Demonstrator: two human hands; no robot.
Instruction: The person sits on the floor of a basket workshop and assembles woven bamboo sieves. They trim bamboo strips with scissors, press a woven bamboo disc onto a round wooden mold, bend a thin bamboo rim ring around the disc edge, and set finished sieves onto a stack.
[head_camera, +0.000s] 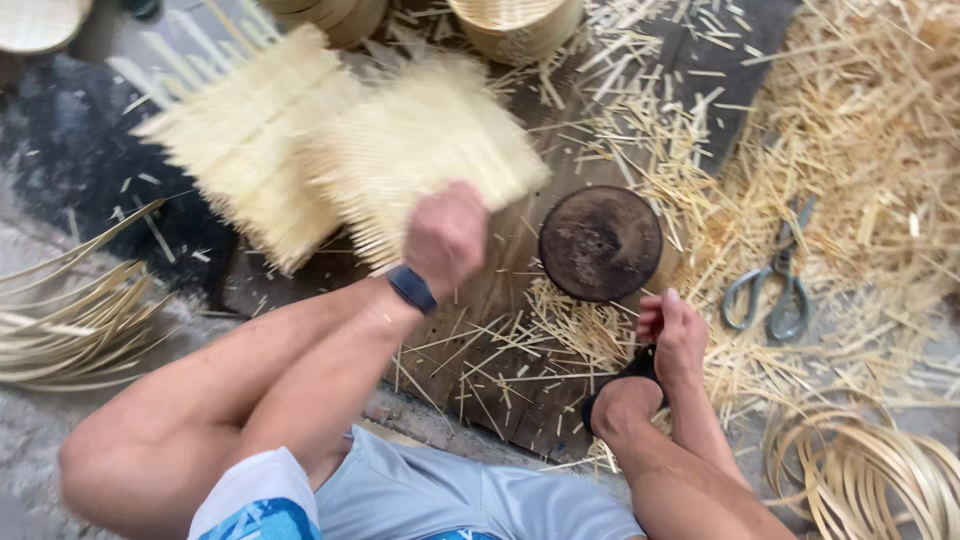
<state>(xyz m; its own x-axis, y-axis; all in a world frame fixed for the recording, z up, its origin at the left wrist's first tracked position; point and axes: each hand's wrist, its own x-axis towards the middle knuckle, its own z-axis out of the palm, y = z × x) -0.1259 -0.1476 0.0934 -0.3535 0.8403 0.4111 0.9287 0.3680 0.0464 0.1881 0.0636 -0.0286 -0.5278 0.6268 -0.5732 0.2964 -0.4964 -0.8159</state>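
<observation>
The big woven mat (400, 150), blurred in motion, lies just above the left hand (445, 235), whose fingers clamp its near edge, while the round block (600, 243) and scissors (775, 285) sit beyond the right hand (675, 335), whose fingers curl loosely, so a firm, steady grip seems best.

Left arm extended, right hand low by the foot.
Left hand (446, 236) fisted, knuckles up, dark band at wrist, forearm stretched forward; right hand (676, 335) fingers curled, forearm angled in from lower right.
</observation>
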